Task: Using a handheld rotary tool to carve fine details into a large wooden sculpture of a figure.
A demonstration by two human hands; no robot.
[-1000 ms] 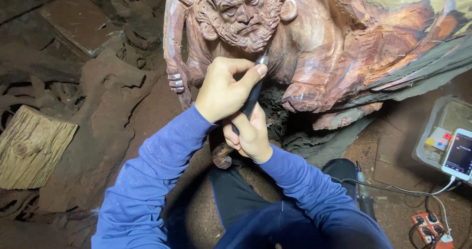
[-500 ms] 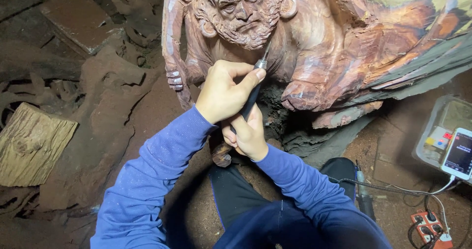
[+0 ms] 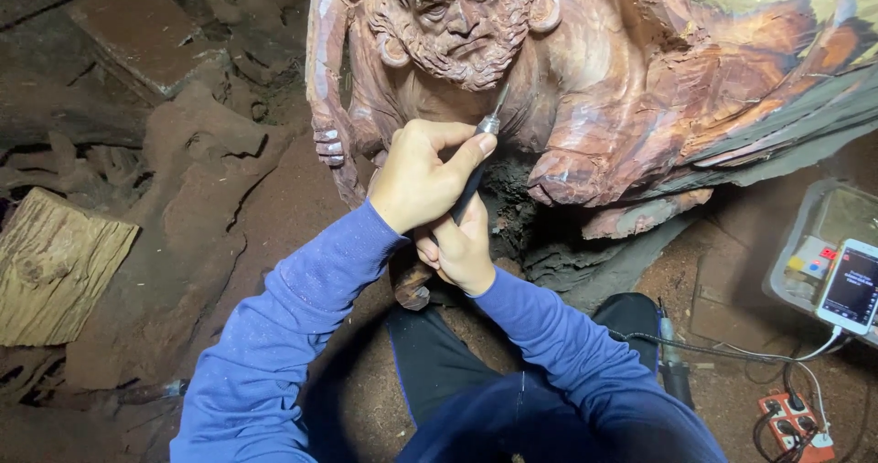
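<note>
A large reddish wooden carving point(image 3: 585, 88) of a bearded figure fills the top of the head view. My left hand point(image 3: 422, 175) grips a thin carving tool point(image 3: 483, 152) with a dark handle, its metal tip touching the carved beard and chest. My right hand point(image 3: 457, 248) sits just below, wrapped around the tool's lower handle; its wooden butt end point(image 3: 412, 289) shows beneath. Both arms wear blue sleeves.
A rough wooden block point(image 3: 55, 271) lies at the left. A brick-like slab point(image 3: 137, 33) sits at the upper left. A phone point(image 3: 851, 285) rests on a clear plastic box at the right, with cables and an orange power strip point(image 3: 796, 422) below. Red sawdust covers the ground.
Both hands and the tool have shifted only slightly; the tool tip stays at the carved beard.
</note>
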